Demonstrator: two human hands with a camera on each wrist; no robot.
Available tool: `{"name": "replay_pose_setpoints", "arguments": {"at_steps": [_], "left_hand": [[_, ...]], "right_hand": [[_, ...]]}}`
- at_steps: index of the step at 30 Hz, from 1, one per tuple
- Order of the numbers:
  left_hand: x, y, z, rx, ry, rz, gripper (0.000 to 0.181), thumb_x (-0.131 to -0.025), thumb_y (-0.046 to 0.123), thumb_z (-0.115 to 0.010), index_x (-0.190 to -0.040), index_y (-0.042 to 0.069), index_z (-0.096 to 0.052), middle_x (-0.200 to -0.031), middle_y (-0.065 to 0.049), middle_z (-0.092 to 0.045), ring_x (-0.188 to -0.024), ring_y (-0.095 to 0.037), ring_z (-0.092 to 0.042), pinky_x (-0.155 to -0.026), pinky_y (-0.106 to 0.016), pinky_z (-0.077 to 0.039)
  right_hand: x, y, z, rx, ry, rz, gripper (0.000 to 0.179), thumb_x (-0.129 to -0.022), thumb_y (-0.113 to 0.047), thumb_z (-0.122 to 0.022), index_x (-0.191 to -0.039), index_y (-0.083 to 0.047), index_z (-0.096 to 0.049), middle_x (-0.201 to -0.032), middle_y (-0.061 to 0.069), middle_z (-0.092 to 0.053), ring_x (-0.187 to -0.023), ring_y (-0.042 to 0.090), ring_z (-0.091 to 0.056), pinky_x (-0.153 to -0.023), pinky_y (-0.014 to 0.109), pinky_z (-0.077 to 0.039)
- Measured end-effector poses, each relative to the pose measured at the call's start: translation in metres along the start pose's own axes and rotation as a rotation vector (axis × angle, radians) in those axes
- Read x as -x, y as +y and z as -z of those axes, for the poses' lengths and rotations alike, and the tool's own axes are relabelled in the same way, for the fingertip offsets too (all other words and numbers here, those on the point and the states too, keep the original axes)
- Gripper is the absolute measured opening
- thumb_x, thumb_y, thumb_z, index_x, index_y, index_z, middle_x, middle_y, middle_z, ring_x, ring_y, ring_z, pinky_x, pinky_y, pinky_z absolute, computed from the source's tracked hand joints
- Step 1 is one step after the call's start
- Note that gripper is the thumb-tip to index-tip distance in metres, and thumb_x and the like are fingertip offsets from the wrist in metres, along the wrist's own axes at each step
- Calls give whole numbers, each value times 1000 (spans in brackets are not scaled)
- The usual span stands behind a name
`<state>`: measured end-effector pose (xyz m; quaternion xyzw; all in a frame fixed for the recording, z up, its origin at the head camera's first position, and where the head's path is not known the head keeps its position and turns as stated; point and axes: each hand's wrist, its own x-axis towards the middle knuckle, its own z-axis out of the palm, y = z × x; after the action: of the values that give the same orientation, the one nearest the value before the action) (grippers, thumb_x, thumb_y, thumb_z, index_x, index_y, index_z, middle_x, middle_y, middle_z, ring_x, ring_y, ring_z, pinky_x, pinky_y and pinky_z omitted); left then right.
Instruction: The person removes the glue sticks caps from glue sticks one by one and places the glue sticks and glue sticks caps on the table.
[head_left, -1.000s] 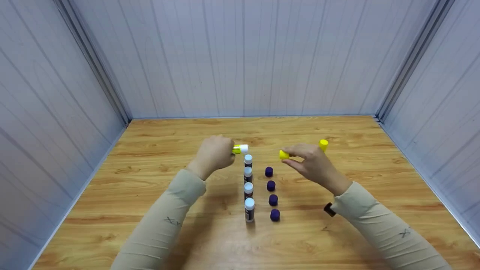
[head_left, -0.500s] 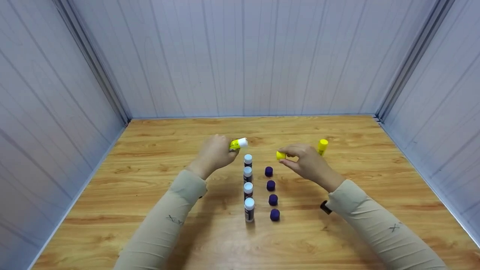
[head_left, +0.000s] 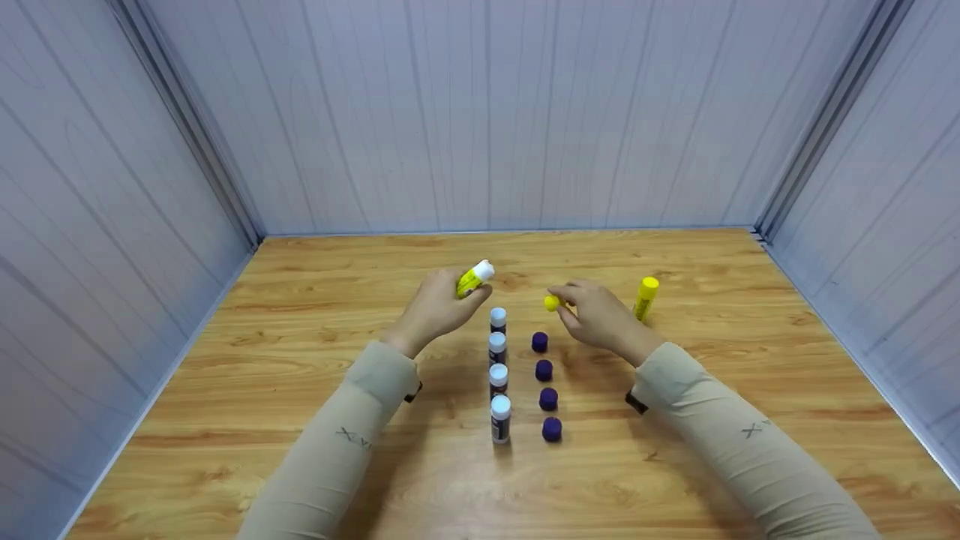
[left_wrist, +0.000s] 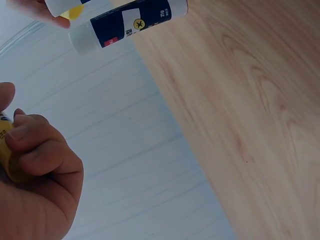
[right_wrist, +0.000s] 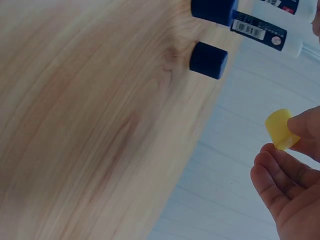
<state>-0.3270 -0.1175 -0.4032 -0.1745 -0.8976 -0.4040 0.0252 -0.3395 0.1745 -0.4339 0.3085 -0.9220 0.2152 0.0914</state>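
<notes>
My left hand [head_left: 437, 307] grips a yellow glue stick [head_left: 474, 279], tilted, its white end pointing up and to the right. In the left wrist view the fingers curl round its yellow barrel [left_wrist: 10, 155]. My right hand [head_left: 600, 319] pinches a yellow cap [right_wrist: 281, 129] between thumb and fingers, to the right of the glue stick and apart from it. Between and below the hands, several dark blue glue sticks [head_left: 500, 420] with bare white tops stand upright in a row. Their dark blue caps [head_left: 548, 399] form a second row just to the right.
A capped yellow glue stick [head_left: 646, 298] stands upright behind my right wrist. Pale panelled walls [head_left: 480, 120] enclose the wooden table [head_left: 225, 337] at the back and on both sides.
The yellow glue stick has turned from lying level to pointing upward in my left hand. My right hand has moved left with the yellow cap, closer to it.
</notes>
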Motion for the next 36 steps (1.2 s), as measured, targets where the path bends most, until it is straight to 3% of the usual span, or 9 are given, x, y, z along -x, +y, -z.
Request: {"name": "replay_pose_setpoints", "arguments": {"at_steps": [4,11,18,22,26,31,36], "left_hand": [[-1,-4,-1,53,-24,22,34,-110,41,-62,-121,9,-70,-86,-5,-58,-72,-18,-51,-68,-33,-46],[-3,-11,-3,119,-22,55,38,-113,42,-54,-131,10,-64,-97,-7,-58,-83,-21,-54,-73,-36,-47],[-4,-14,-5,180,-22,57,36,-115,45,-45,-125,12,-57,-98,-8,-51,-86,-23,-48,-76,-39,-43],[-5,-16,-7,243,-52,55,34,-116,45,-41,-127,15,-51,-99,-7,-45,-86,-22,-44,-78,-39,-40],[-6,-17,-10,257,-75,73,33,-116,46,-38,-128,17,-47,-98,-5,-41,-85,-21,-41,-79,-40,-38],[-10,-20,-14,248,-84,84,34,-116,45,-38,-133,17,-47,-100,-5,-42,-87,-21,-42,-80,-40,-38],[-13,-24,-15,244,-93,89,44,-116,48,-38,-143,14,-46,-105,-6,-45,-93,-23,-46,-83,-42,-40]], "right_hand": [[-11,1,-5,15,-83,-50,38,-106,-8,-66,-141,5,-64,-122,23,-73,-108,37,-72,-94,51,-62],[-28,6,-16,20,-185,-93,25,-104,-7,-71,-126,5,-71,-120,22,-75,-110,38,-73,-97,51,-62],[-36,10,-24,39,-267,-104,30,-106,-6,-68,-133,5,-73,-131,25,-75,-122,41,-72,-105,53,-60],[-40,11,-29,37,-294,-98,18,-105,-7,-70,-116,1,-81,-113,18,-80,-100,30,-75,-89,45,-63],[-43,12,-33,57,-299,-61,11,-103,-6,-72,-97,-3,-81,-93,11,-79,-78,19,-63,-73,37,-56],[-45,11,-34,72,-290,-26,10,-101,-5,-73,-96,-1,-81,-92,11,-80,-75,16,-62,-72,37,-57],[-48,9,-36,45,-303,-53,11,-101,-5,-72,-98,-1,-81,-92,12,-80,-75,17,-61,-73,36,-56]]}}
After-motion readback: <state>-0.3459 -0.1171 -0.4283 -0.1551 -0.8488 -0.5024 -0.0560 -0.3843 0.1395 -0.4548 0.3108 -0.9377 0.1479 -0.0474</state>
